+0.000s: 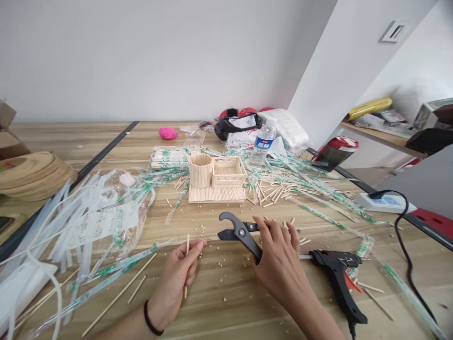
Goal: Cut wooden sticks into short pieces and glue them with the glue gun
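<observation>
Between thumb and fingers, my left hand (180, 278) pinches a short wooden stick (188, 243) held upright. To its right, my right hand (281, 262) is wrapped round the handles of dark grey pruning shears (241, 232). Their jaws are spread and point left, above the table and apart from the stick. Behind both hands stands a small model made of wooden sticks, with a round cup (200, 171) and a fenced square box (229, 172) on a flat stick base (216, 194). Tiny cut stick ends (220, 264) lie scattered on the table between my hands.
A black glue gun (339, 278) lies right of my right hand. Loose sticks (271, 193) and plastic wrappers (318, 189) spread over the right side. Clear glue sticks (88, 236) cover the left. A water bottle (264, 141) and a power strip (384, 203) stand farther off.
</observation>
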Demonstrator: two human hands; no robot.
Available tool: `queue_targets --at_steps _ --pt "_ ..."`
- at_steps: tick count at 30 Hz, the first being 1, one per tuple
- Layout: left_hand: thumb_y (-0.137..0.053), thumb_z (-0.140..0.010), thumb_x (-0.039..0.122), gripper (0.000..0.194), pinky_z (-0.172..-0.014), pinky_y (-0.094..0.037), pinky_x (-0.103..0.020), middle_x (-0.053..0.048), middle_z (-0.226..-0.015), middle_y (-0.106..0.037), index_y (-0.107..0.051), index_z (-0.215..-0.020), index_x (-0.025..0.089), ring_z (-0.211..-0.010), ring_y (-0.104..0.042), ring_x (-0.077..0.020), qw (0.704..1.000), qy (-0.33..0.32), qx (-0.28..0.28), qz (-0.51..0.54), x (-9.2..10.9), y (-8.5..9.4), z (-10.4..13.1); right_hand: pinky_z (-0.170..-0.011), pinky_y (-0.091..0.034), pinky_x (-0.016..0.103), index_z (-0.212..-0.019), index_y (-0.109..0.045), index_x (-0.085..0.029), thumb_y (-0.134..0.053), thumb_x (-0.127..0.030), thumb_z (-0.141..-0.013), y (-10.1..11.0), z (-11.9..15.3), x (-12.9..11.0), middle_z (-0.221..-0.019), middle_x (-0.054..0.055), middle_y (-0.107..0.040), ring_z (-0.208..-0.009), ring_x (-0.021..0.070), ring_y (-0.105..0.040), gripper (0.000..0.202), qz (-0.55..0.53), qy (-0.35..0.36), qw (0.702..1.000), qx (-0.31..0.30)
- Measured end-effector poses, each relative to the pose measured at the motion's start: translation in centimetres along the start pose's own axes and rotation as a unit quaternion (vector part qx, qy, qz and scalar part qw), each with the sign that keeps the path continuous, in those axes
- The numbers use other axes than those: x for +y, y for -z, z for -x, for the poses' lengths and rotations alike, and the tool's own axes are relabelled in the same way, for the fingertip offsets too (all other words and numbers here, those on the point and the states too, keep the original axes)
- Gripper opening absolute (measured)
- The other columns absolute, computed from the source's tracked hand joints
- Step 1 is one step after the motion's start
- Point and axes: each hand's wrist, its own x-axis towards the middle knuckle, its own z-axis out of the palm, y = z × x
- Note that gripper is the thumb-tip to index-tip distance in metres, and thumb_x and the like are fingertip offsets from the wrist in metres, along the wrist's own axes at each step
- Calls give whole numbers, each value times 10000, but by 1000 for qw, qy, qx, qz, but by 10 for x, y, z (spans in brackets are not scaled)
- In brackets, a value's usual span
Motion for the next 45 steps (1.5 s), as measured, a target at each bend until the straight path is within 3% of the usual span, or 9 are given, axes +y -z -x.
queue_targets --at_steps 5,8,13,17,20,24,35,41,45 --pt "-734 -688 452 404 -395 -108 -196 126 -441 -265 -724 -940 136 -410 -181 -57 999 -19 -7 -45 3 -5 2 -1090 -203 551 -1285 -412 -128 -556 -132 -659 0 -3 3 -1092 140 -558 -1056 313 -517 642 -17 -12 1000 18" --pt "-729 -696 450 353 -389 -113 -200 120 -449 -265 -723 -877 146 -417 -180 -64 998 -30 -12 -56 3 -6 3 -1081 -213 546 -1292 -419 -131 -549 -138 -669 2 -2 0 -1108 142 -561 -1080 317 -509 636 -53 -10 999 -2" --pt "-666 -725 566 389 -384 -175 -173 104 -531 -328 -567 -716 190 -439 -229 -66 997 -44 -33 -46 -1 -6 5 -858 -432 382 -1203 -513 -199 -516 -148 -685 19 0 -11 -1066 96 -630 -989 269 -588 520 -213 -39 962 -164" --pt "-578 -774 626 419 -468 -333 -159 80 -590 -412 -574 -801 207 -502 -370 -83 997 -51 -56 -25 -5 -6 13 -701 -416 303 -983 -598 -227 -508 -138 -662 33 4 -22 -925 51 -666 -823 234 -630 345 -259 -52 929 -259" --pt "-581 -810 574 375 -694 -456 -196 22 -745 -578 -638 -908 217 -720 -530 -134 993 -84 -82 -18 -9 -5 19 -669 -382 287 -892 -594 -219 -507 -147 -661 36 7 -27 -876 44 -660 -776 222 -611 257 -263 -48 925 -269" --pt "-542 -866 513 356 -861 -445 -254 -31 -957 -673 -676 -1018 221 -917 -565 -201 985 -132 -99 -42 -17 -2 20 -645 -362 284 -852 -597 -213 -513 -156 -652 37 9 -31 -847 45 -654 -758 224 -598 224 -267 -50 918 -290" --pt "-491 -917 446 324 -745 -461 -249 -21 -886 -688 -685 -1030 213 -797 -559 -190 975 -185 -97 -77 -31 6 11 -667 -386 285 -871 -609 -210 -534 -161 -639 38 10 -34 -877 45 -687 -785 228 -624 249 -300 -63 898 -314" --pt "-466 -924 448 340 -757 -458 -264 -32 -888 -680 -677 -1016 197 -806 -557 -200 970 -193 -94 -115 -27 5 14 -641 -392 269 -849 -606 -212 -508 -138 -642 37 12 -36 -845 32 -703 -748 207 -629 241 -323 -71 885 -327" --pt "-464 -912 472 374 -697 -456 -260 -21 -762 -653 -697 -939 180 -732 -550 -202 967 -193 -68 -153 -23 4 17 -632 -389 271 -870 -624 -207 -512 -145 -648 38 11 -37 -833 40 -710 -731 211 -629 256 -316 -75 886 -330"
